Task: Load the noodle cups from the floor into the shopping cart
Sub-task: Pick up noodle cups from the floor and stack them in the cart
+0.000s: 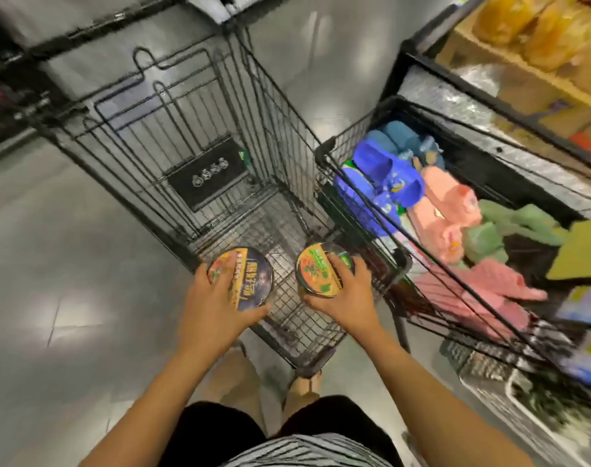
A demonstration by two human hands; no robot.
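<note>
A dark-lidded noodle cup (253, 276) is gripped from above by the left hand (213, 298), with fingers and thumb curled round its rim. An orange-lidded noodle cup (312, 271) is gripped likewise by the right hand (342, 294). Both are held over the near end of the shopping cart (280, 129). Just beside it, a wire bin (324, 153) is filled with slippers (385, 170).

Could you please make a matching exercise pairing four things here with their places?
1 round dark-blue-lidded noodle cup
2 round orange-lidded noodle cup
3 blue foam slippers
4 black wire shopping cart

A in the wire bin
B gripped by the right hand
C on the grey floor
D gripped by the left hand

Pairs: 1-D, 2-B, 3-A, 4-C.
</note>
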